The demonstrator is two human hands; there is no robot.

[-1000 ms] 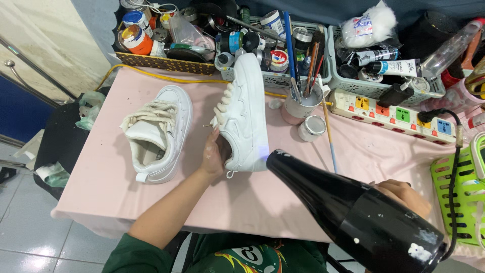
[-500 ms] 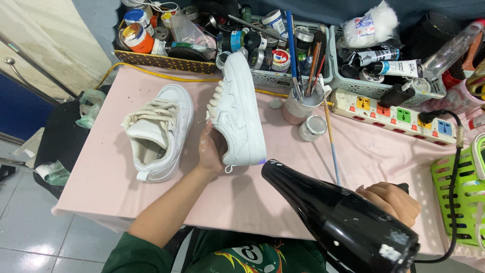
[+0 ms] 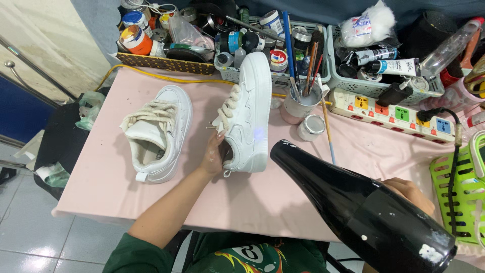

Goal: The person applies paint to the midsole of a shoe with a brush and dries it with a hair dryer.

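Note:
My left hand [image 3: 213, 154] grips a white sneaker [image 3: 248, 111] from inside its opening and holds it on its side above the pink table [image 3: 283, 202], sole edge toward the right. My right hand [image 3: 410, 194] holds a large black hair dryer [image 3: 361, 210] whose nozzle points up-left at the sneaker's side from a short distance. A second white sneaker [image 3: 157, 132] with cream laces lies flat on the table to the left, untouched.
Baskets of paint jars, tubes and bottles [image 3: 227, 35] line the back edge. A cup of brushes [image 3: 299, 103], a small jar [image 3: 310, 127], a white power strip [image 3: 399, 115] and a green basket [image 3: 462, 187] stand to the right.
The held sneaker has turned slightly and shifted a little right. The hair dryer has moved down and right, its nozzle still aimed at the shoe.

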